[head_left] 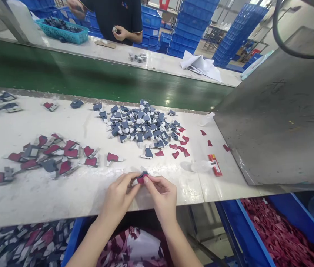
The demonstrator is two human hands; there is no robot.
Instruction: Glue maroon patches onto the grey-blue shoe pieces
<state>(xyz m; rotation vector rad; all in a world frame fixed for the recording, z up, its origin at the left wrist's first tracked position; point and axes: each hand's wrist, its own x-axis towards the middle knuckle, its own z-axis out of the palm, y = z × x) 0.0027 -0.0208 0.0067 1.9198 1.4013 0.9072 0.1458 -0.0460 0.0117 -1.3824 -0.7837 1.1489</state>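
Near the front edge of the white table, my left hand (pixel 120 193) and my right hand (pixel 163 194) meet at a small plastic part (pixel 141 179), dark blue and white with a maroon face. The left fingers pinch its left end, while the right thumb presses on the maroon face. Beyond them lies a heap of blue-and-white plastic parts (pixel 143 124). Loose maroon pieces (pixel 176 154) are scattered at its right side. To the left is a group of parts with maroon faces (pixel 53 149), and a single one (pixel 113 157) sits close to my left hand.
At right are a small bottle (pixel 200 166), a red packet (pixel 215 165) and a big metal housing (pixel 279 111). Below the table, one blue bin (pixel 257 230) holds maroon pieces; mixed parts (pixel 20 243) fill another. Across a green belt (pixel 90 78), a person (pixel 118 20) holds a small part.
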